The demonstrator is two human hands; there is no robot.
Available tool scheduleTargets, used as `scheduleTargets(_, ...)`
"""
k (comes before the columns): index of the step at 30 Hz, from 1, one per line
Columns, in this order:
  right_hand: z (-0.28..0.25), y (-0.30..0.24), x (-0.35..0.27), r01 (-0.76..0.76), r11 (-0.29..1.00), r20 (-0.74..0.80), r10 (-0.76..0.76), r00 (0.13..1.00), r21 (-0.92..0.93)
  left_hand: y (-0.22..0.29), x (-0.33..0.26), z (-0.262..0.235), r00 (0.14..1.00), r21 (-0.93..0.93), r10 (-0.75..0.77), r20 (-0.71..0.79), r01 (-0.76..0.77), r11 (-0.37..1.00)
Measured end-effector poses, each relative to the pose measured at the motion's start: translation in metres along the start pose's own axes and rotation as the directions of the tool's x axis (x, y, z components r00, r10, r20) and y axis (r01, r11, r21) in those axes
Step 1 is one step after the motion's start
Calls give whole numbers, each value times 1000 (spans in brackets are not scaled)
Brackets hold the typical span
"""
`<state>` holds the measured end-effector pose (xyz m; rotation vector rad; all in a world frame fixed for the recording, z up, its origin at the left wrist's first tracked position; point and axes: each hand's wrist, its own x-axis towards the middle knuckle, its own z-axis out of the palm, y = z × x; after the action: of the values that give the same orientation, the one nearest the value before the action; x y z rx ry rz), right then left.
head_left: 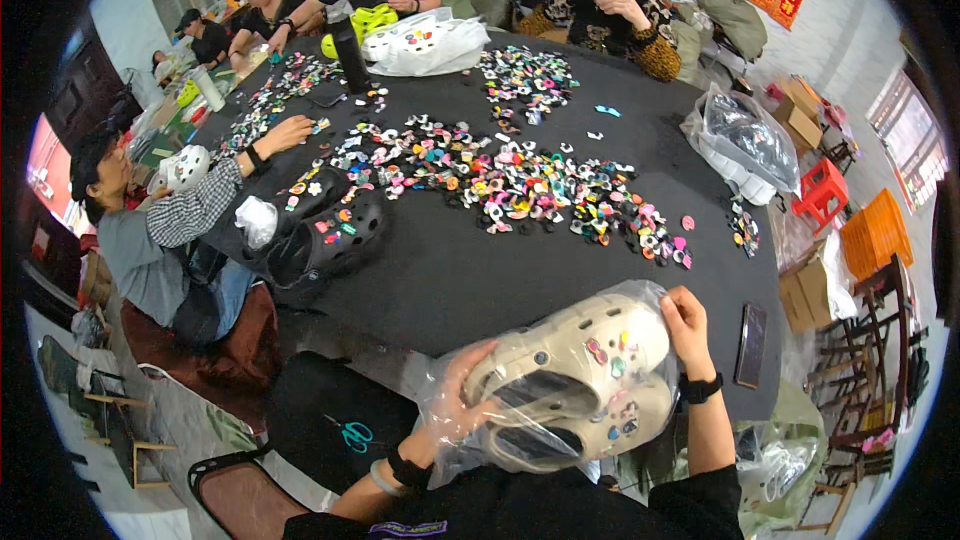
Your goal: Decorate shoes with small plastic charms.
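Sitting inside one clear plastic bag [445, 455] at the near edge of the dark table [410, 280], two beige clogs [585, 345] look light and springy, their slick wrapping favouring a hold at heel and toe. The right hand [688, 328] pinches film by the toes between thumb and fingers; the left hand [462, 390] curls at the heels, how firmly I cannot tell. Around them: one phone [750, 346], one pair of scissors [352, 430], two dark clogs [365, 222], charms [530, 180] beyond counting.

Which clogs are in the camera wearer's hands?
The beige pair in the clear bag, between left hand and right hand; the black clogs lie farther left.
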<state>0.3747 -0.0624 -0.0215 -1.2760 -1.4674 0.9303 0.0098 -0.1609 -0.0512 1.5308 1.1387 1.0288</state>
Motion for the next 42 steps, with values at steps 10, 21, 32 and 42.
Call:
scheduleTargets(10,-92,35,-6,163,957,-590,-278,758,-241,16,-7,-54,946,-572,-206,-252,26,820)
scheduleTargets(21,-122,65,-8,-131,991,-500,108,859,-11,-29,20,-77,795,-823,-477,-376,-50,565)
scheduleTargets(32,-120,53,-106,-321,910,-268,251,930,-262,14,33,-65,796,-726,-388,-464,-91,682)
scheduleTargets(42,-88,61,-128,-381,920,-442,305,844,-92,32,31,-60,652,706,498,-572,82,703)
